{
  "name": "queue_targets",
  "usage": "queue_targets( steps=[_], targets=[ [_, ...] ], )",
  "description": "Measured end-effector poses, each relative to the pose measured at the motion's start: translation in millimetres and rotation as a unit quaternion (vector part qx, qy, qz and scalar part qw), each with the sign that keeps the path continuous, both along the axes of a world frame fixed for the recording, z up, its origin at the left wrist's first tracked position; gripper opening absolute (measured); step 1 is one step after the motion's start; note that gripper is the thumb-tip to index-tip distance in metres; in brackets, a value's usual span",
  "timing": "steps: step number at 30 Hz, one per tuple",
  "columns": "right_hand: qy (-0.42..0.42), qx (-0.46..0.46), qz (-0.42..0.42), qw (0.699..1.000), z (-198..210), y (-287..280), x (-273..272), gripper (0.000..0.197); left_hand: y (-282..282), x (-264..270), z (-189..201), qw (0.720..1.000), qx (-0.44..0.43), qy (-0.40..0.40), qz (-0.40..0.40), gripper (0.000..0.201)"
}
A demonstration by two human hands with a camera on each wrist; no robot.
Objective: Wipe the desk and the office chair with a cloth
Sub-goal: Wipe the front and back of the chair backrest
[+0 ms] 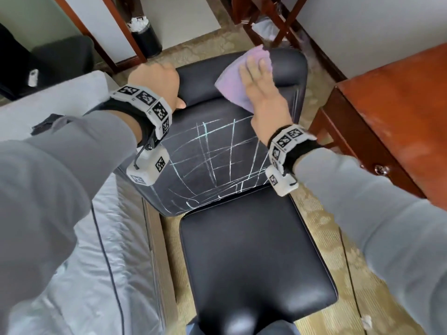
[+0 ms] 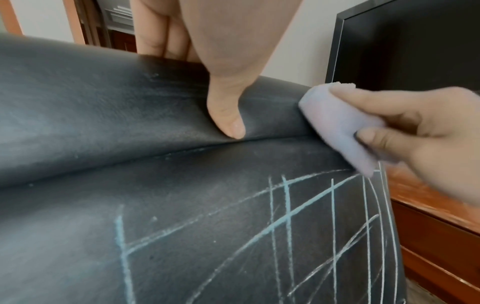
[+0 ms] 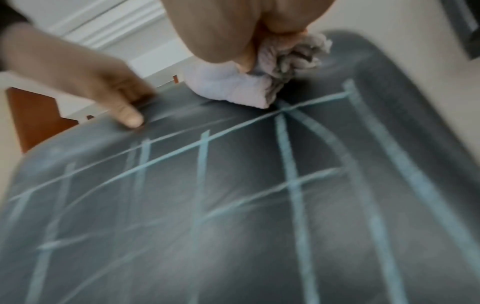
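A black leather office chair (image 1: 254, 262) stands below me, its backrest (image 1: 212, 165) crossed by pale blue chalk lines (image 2: 285, 216). My left hand (image 1: 157, 81) grips the backrest's top left edge, fingers over the back and thumb (image 2: 226, 107) on the front padding. My right hand (image 1: 261, 93) holds a bunched lilac cloth (image 1: 232, 83) against the upper right of the backrest, just above the chalk lines. From the left wrist the cloth (image 2: 335, 127) shows pinched between thumb and fingers; from the right wrist the cloth (image 3: 233, 86) sits under the palm. The red-brown wooden desk (image 1: 399, 105) is to the right.
A bed with grey-white covers (image 1: 72, 238) runs close along the chair's left side. A black waste bin (image 1: 146, 37) and a wooden folding rack (image 1: 273, 20) stand by the far wall. A dark screen (image 2: 415, 45) stands on the desk. Patterned carpet (image 1: 314, 226) separates chair and desk.
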State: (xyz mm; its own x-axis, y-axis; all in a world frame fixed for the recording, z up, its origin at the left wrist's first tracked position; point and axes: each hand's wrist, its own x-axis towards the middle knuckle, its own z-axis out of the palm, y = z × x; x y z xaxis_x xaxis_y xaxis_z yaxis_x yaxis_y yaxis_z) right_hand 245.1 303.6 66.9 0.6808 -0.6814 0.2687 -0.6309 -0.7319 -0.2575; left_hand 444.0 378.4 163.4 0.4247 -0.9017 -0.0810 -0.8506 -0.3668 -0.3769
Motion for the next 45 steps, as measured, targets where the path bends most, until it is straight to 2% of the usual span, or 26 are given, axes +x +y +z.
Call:
queue_targets(
  steps=[2, 4, 7, 8, 10, 12, 14, 18, 20, 22, 24, 26, 30, 33, 35, 37, 38, 40, 42, 43, 45],
  targets=[
    [0.051, 0.007, 0.045, 0.998, -19, 33, 20, 0.098, 0, 0, 1, 1.0, 0.004, -0.001, 0.014, 0.062],
    [0.037, 0.044, 0.101, 0.993, -32, 59, 27, 0.097, 2, 2, 0, 1.0, 0.006, 0.0, 0.007, 0.062],
    [0.03, 0.023, 0.152, 0.988, -26, 53, 15, 0.08, 8, 8, -2, 1.0, -0.012, 0.009, 0.005, 0.063],
    [0.049, 0.004, 0.15, 0.987, -21, 45, 7, 0.081, 12, 10, -2, 0.999, -0.022, 0.024, 0.002, 0.064],
    [0.092, -0.018, 0.094, 0.991, -14, 24, -14, 0.087, 20, 16, -2, 0.997, -0.044, 0.066, -0.008, 0.066],
    [0.074, 0.015, 0.036, 0.996, -12, 11, -28, 0.093, 35, 22, 0, 0.988, -0.085, 0.126, -0.007, 0.067],
    [0.048, 0.028, 0.027, 0.998, -17, 12, -27, 0.095, 60, 33, -3, 0.978, -0.138, 0.156, 0.018, 0.068],
    [-0.023, 0.031, 0.002, 0.999, -32, 32, 1, 0.092, 120, 56, -17, 0.965, -0.191, 0.158, 0.087, 0.059],
    [-0.054, 0.032, 0.013, 0.998, -34, 44, 15, 0.086, 141, 64, -22, 0.964, -0.194, 0.14, 0.113, 0.059],
    [-0.075, 0.018, 0.036, 0.996, -37, 56, 29, 0.076, 150, 70, -22, 0.958, -0.215, 0.129, 0.137, 0.05],
    [-0.092, -0.004, 0.053, 0.994, -39, 70, 46, 0.064, 156, 76, -22, 0.957, -0.221, 0.128, 0.136, 0.044],
    [-0.089, -0.011, 0.07, 0.994, -43, 86, 68, 0.061, 159, 85, -21, 0.967, -0.206, 0.108, 0.106, 0.04],
    [-0.101, -0.05, 0.156, 0.981, -57, 137, 130, 0.063, 160, 97, -18, 0.973, -0.202, 0.074, 0.08, 0.031],
    [-0.087, -0.094, 0.196, 0.972, -68, 185, 171, 0.081, 167, 103, -25, 0.966, -0.23, 0.094, 0.066, 0.034],
    [-0.053, -0.104, 0.208, 0.971, -68, 192, 171, 0.095, 172, 108, -29, 0.964, -0.243, 0.101, 0.047, 0.039],
    [-0.027, -0.118, 0.166, 0.979, -65, 175, 155, 0.107, 174, 112, -29, 0.965, -0.239, 0.104, 0.03, 0.045],
    [-0.02, -0.117, 0.116, 0.986, -63, 164, 148, 0.109, 174, 114, -28, 0.965, -0.239, 0.102, 0.023, 0.046],
    [-0.008, -0.089, -0.005, 0.996, -56, 154, 139, 0.107, 174, 114, -28, 0.964, -0.246, 0.103, 0.015, 0.045],
    [-0.026, -0.065, -0.066, 0.995, -53, 166, 150, 0.105, 175, 114, -30, 0.961, -0.256, 0.106, 0.017, 0.044],
    [-0.014, -0.074, -0.054, 0.996, -55, 180, 159, 0.105, 175, 114, -31, 0.959, -0.26, 0.106, 0.017, 0.044],
    [0.035, -0.129, 0.062, 0.989, -69, 208, 172, 0.098, 178, 115, -31, 0.959, -0.262, 0.103, 0.016, 0.041]
  ],
)
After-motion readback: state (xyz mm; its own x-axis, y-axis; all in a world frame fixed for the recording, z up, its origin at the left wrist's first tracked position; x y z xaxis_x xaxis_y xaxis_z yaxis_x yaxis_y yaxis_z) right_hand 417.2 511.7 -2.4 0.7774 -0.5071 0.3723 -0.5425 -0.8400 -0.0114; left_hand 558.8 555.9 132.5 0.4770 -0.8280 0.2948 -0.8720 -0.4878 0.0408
